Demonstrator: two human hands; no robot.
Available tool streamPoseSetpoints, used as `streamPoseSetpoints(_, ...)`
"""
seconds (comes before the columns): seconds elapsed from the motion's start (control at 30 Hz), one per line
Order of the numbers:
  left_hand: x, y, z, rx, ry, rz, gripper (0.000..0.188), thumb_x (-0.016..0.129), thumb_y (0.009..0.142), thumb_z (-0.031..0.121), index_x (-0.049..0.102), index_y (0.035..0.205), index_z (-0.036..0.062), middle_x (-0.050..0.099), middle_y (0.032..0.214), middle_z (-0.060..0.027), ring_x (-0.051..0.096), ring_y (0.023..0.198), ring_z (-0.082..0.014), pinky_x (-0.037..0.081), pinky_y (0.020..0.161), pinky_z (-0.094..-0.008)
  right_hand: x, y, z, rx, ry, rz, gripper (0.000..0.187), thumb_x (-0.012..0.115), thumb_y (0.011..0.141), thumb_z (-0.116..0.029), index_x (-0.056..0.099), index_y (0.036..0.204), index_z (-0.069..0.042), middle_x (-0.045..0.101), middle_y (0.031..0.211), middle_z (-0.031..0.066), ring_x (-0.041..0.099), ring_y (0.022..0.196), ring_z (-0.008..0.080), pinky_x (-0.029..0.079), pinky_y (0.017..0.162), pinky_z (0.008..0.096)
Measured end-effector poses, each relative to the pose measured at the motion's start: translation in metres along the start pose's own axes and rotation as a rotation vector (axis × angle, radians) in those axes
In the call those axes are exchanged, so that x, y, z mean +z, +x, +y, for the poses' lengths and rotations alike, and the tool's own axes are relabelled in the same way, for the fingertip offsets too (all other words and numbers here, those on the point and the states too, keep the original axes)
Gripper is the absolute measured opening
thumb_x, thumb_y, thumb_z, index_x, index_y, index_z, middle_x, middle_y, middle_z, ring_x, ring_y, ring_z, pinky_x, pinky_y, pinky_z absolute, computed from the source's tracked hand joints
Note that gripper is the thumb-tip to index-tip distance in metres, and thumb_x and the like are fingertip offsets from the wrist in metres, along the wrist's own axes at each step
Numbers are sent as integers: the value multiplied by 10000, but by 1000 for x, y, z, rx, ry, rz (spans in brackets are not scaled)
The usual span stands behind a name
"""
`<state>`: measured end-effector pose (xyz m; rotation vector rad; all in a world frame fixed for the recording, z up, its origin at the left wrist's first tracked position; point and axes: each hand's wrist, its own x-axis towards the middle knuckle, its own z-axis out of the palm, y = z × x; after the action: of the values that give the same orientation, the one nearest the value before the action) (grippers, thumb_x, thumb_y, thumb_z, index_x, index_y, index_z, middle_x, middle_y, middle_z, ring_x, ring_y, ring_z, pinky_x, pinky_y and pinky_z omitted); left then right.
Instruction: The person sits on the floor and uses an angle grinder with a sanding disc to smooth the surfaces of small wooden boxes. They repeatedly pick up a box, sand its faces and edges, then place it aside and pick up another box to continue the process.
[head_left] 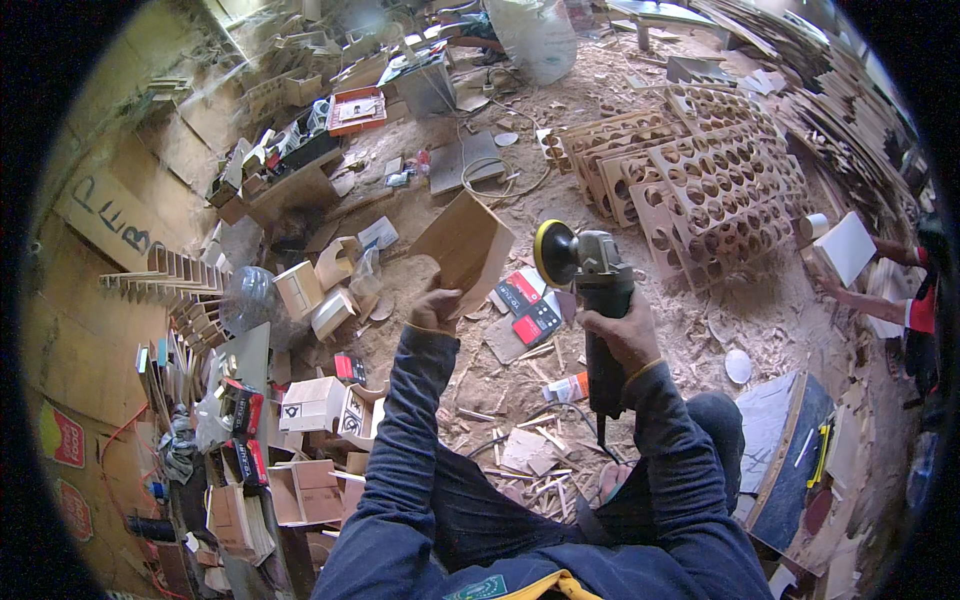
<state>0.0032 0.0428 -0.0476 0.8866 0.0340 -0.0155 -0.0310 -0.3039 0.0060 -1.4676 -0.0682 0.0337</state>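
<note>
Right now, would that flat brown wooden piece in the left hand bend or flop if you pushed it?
Probably not: the flat brown wooden piece stands out straight from the left hand without sagging, so it looks stiff. It seems light, since one hand holds it up by one end. Its thin edges might chip.

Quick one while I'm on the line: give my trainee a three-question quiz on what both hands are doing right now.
1. True or false: the left hand holds a metal pipe.
2. What does the right hand grip: A) hammer, B) angle grinder, C) brush?
3. Is the grinder's yellow disc touching the wooden piece?

Key: 1 false, it holds the wooden piece. 2 B. 3 No, a small gap shows between them.
</note>
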Motion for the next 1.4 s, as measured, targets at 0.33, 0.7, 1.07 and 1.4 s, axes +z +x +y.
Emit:
streamPoseSetpoints(0.33,-8,4,-7,259,96,222,389,811,912,300,731,1081,-41,745,1043,-114,723,911,-212,603,808,-342,20,-3,-12,-30,84,-162,512,877,688,-98,664,1148,-23,727,1007,56,679,890,157,557,823,325)
streamPoseSetpoints(0.7,-20,9,10,265,145,204,390,817,906,308,734,1066,-38,747,1031,-122,728,904,-223,609,805,-351,6,10,11,97,-59,-33,493,839,686,-138,677,1132,-2,712,982,60,660,832,158,543,785,314)
streamPoseSetpoints(1.07,-21,14,9,244,178,181,399,819,902,313,731,1070,-38,746,1036,-124,729,905,-226,610,807,-355,4,8,4,60,10,-64,474,849,712,-122,675,1140,-16,720,1002,63,669,874,151,549,808,318)
streamPoseSetpoints(1.4,-25,2,8,234,195,163,407,821,900,318,728,1073,-38,746,1040,-126,730,905,-229,611,809,-359,17,4,-5,-10,-53,-89,468,831,723,-97,664,1153,-14,722,1025,73,681,884,158,558,814,318)
